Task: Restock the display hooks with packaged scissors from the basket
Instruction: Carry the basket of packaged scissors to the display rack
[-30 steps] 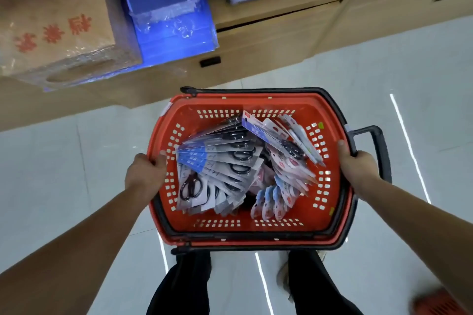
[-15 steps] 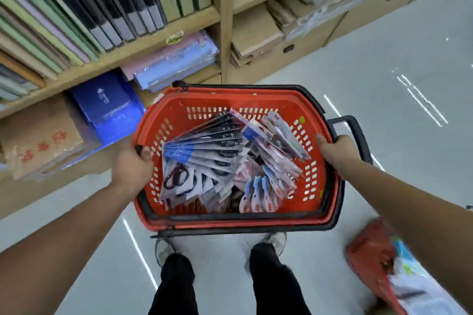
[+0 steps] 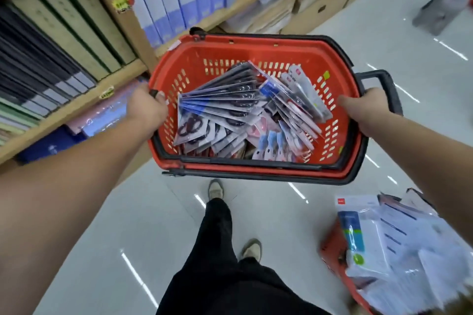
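Scissors (image 3: 230, 115) in flat packs fill the red basket (image 3: 256, 42) I'm carrying, held off the floor at about waist height. My left hand (image 3: 146, 107) grips the basket's left edge, fingers curled over the rim. My right hand (image 3: 368, 107) grips the right edge the same way, just beside the black handle (image 3: 384, 77) that sticks out from that side. I can't see the fingertips of either hand below the rim. Inside, the packs with black scissors fan across the left half, and pink and blue ones lie toward the right and near edges, all overlapping.

Below the basket are my dark trousers and two shoes (image 3: 216, 189) on the pale tiled floor (image 3: 102, 238). A second red basket (image 3: 330, 245) sits on the floor at my right, heaped with clear packets (image 3: 399, 238). On my left runs a wooden shelf (image 3: 76, 100) lined with upright binders (image 3: 51, 41).
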The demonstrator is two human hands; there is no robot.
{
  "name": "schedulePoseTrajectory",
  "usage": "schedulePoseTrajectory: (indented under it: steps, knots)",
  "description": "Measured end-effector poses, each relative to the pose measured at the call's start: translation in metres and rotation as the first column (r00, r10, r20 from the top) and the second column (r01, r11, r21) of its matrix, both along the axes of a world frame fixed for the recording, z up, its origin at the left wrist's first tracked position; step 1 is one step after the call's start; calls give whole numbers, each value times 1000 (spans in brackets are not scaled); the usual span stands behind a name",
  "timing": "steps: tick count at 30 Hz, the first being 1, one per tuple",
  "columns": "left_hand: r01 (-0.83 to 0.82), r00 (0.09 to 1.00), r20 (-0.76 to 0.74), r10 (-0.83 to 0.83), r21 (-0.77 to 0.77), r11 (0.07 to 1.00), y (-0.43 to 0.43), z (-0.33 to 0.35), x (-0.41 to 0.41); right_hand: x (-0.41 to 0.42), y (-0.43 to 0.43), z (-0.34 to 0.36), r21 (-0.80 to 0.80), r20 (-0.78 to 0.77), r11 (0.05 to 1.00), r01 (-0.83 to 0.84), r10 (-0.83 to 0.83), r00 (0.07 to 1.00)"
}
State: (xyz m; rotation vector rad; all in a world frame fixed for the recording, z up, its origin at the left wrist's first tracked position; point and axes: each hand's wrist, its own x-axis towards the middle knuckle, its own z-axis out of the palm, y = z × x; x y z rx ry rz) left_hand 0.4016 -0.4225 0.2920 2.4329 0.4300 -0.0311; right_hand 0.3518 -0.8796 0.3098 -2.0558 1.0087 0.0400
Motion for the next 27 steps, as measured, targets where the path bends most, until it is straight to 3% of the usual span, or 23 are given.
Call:
schedulePoseTrajectory:
  steps: [11, 16, 27]
  knots:
    - [232, 972, -12, -233, -38, 972, -151, -12, 211, 98, -113, -7, 67, -11, 957, 281, -281, 960]
    - [334, 942, 21, -334, 14, 943, -232, 5, 283, 125, -176, -5, 99, 15, 923, 371, -374, 927]
    - [301, 953, -27, -300, 64, 951, -440, -7, 387, 239, -385, -34, 156, 9, 922, 354, -359, 933]
